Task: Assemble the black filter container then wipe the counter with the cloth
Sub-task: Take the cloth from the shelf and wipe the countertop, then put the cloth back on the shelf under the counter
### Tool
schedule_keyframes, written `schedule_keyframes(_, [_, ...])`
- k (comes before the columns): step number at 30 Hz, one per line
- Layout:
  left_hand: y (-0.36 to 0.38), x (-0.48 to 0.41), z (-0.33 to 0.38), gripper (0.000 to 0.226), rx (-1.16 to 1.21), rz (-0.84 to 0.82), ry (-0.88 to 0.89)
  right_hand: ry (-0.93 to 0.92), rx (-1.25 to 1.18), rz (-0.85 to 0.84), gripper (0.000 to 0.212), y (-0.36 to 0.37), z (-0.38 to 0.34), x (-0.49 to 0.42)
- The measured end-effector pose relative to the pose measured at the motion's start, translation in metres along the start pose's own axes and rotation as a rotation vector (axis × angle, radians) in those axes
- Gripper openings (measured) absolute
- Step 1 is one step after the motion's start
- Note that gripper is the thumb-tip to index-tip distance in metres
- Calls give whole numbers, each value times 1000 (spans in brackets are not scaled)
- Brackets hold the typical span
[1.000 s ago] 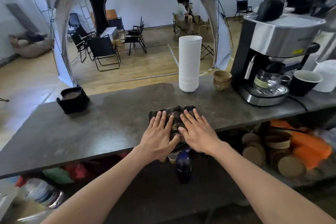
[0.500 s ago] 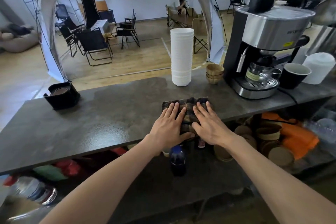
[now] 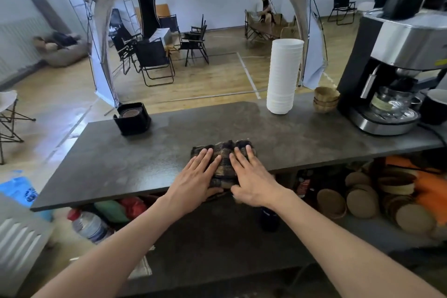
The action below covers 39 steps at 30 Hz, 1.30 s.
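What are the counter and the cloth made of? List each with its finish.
Counter: looks like dark grey stone or a stone-look laminate, matte with a faint sheen; mottled surface.
Cloth: soft woven fabric, dark brown plaid, matte; it bunches into folds under the hands.

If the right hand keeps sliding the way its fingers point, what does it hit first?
Probably the tall stack of white cups. The right hand, flat on the dark checked cloth, points across bare grey counter toward it, though depth is uncertain.
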<state>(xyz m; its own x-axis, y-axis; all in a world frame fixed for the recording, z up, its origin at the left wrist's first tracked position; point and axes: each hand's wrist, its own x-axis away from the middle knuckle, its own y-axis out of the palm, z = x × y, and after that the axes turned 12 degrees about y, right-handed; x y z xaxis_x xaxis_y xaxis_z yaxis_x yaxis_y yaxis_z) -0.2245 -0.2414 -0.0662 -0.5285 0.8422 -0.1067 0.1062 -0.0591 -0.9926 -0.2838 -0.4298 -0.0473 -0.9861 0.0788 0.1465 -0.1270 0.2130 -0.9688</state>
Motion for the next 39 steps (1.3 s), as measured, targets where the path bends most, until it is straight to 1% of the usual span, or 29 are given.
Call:
schedule_keyframes(3, [0, 28, -15, 81, -43, 70, 5, -9, 79, 85, 90, 14, -27, 6])
schedule_keyframes(6, [4, 46, -19, 77, -23, 106, -3, 16, 80, 208, 77, 23, -46, 17])
schedule_keyframes(9, [2, 61, -18, 71, 3, 145, 5, 35, -32, 333, 67, 30, -58, 28])
schedule_keyframes(12, [-21, 76, -21, 58, 101, 151, 11, 20, -175, 354, 59, 28, -63, 39])
schedule_keyframes(14, [-46, 87, -26, 49, 152, 135, -17, 5, -280, 401, 49, 17, -67, 49])
schedule_keyframes(16, [-70, 100, -35, 34, 218, 142, -33, -11, -415, 425, 37, 3, -73, 59])
schedule_keyframes(18, [-86, 113, -45, 21, 377, 148, -50, 21, -631, 348, 33, -13, -79, 67])
schedule_keyframes(21, [-101, 128, -55, 23, 729, 209, -114, 70, -959, 152, 34, -28, -86, 71])
schedule_keyframes(22, [-105, 132, -54, 24, 812, 203, -148, 77, -1069, 73, 33, -28, -87, 70])
schedule_keyframes(24, [-105, 141, -53, 24, 961, 118, -261, 104, -1251, -81, 29, -23, -88, 69])
schedule_keyframes(27, [-83, 156, -52, 20, 1243, 7, -453, 222, -1334, -294, 25, -4, -88, 70])
schedule_keyframes(29, [-58, 165, -50, 18, 1522, -54, -569, 325, -1392, -447, 25, 19, -83, 69])
schedule_keyframes(31, [-30, 170, -47, 26, 1737, -108, -650, 427, -1406, -556, 27, 47, -77, 66])
schedule_keyframes(32, [-15, 172, -46, 37, 1811, -129, -683, 474, -1412, -591, 32, 64, -72, 63])
schedule_keyframes(34, [19, 174, -43, 58, 1905, -153, -734, 546, -1439, -628, 41, 92, -63, 58])
schedule_keyframes(36, [50, 172, -37, 59, 1908, -153, -766, 546, -1455, -642, 49, 117, -51, 53])
schedule_keyframes(38, [77, 167, -30, 52, 1733, -123, -799, 549, -1394, -633, 57, 140, -42, 46])
schedule_keyframes(39, [89, 162, -27, 50, 1600, -96, -830, 566, -1343, -611, 57, 150, -39, 41])
